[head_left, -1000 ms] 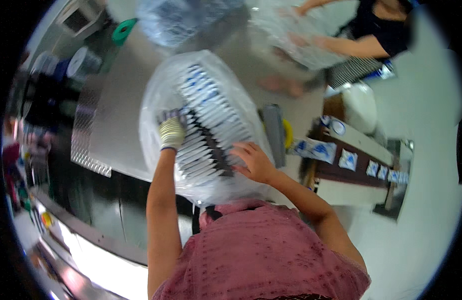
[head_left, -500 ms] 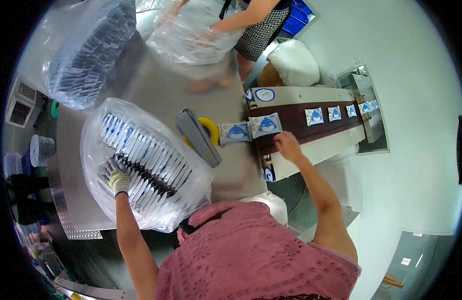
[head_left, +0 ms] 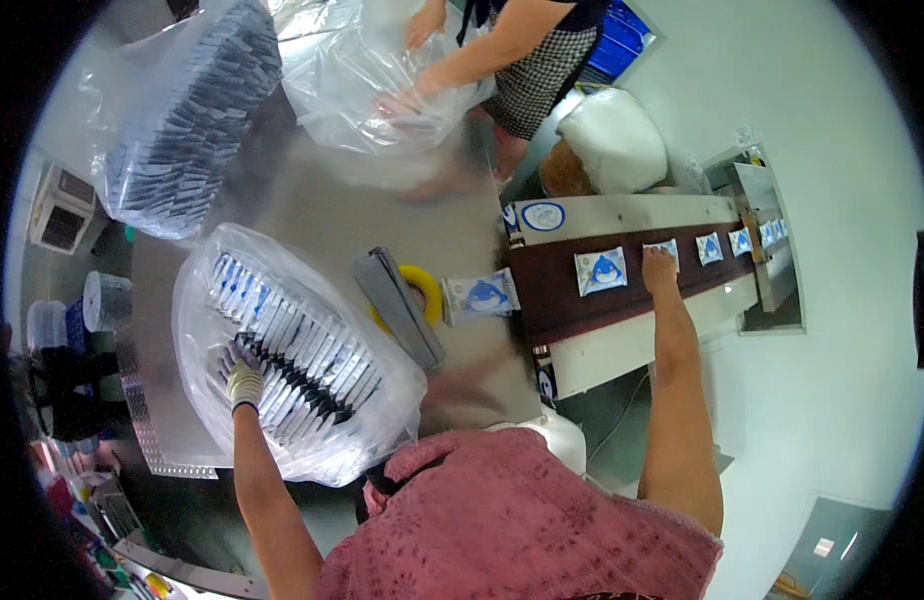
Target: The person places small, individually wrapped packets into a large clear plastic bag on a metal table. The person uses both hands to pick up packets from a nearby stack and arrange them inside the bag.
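Observation:
My left hand (head_left: 244, 385), in a pale striped glove, lies inside a clear plastic bag (head_left: 200, 300), fingers spread against the near-left side of the packets. Rows of flat white-and-blue packets (head_left: 312, 345) stand on edge there, with a dark band between them. Over the brown conveyor belt (head_left: 567, 320), my bare right hand (head_left: 662, 268) has its fingers closed at a small packet (head_left: 668, 246), partly covering it. A packet with a blue whale picture (head_left: 602, 271) lies to the left of that hand. Another whale packet (head_left: 481, 296) lies at the belt's end on the metal table.
A grey bar-shaped object (head_left: 400, 308) and a yellow tape roll (head_left: 432, 295) lie mid-table. A large bag of packets (head_left: 197, 120) stands far left. Across the table, another person's hands (head_left: 407, 100) handle a clear bag (head_left: 332, 95). More packets (head_left: 740, 240) line the belt near the wall opening.
My right hand has moved right and farther along the belt to a packet there. Belt packets have shifted left. Only one packet shows at the belt's end, where two lay. My left hand stays put.

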A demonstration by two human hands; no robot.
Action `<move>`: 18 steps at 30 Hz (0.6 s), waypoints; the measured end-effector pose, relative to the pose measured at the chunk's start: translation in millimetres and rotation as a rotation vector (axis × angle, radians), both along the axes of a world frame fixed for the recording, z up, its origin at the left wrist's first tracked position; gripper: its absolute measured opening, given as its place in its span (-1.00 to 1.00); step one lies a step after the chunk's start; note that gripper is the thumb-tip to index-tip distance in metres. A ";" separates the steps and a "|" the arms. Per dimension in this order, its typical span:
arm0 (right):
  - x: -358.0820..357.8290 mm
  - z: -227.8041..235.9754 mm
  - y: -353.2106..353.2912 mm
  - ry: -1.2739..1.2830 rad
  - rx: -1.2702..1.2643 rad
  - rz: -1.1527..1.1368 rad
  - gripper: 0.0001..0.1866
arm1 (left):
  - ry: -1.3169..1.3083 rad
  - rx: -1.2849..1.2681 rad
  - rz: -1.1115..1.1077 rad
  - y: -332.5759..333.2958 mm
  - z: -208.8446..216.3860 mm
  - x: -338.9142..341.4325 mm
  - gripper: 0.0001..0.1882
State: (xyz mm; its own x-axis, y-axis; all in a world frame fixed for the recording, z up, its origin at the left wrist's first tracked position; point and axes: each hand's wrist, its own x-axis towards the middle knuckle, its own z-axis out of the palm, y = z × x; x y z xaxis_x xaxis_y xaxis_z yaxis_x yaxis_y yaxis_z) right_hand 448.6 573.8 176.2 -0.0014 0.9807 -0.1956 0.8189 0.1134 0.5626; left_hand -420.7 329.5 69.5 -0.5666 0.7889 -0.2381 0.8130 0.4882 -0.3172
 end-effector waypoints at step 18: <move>-130.6 45.8 35.8 0.722 -0.742 0.483 -0.51 | -0.079 0.196 0.033 5.9 26.0 39.9 -0.36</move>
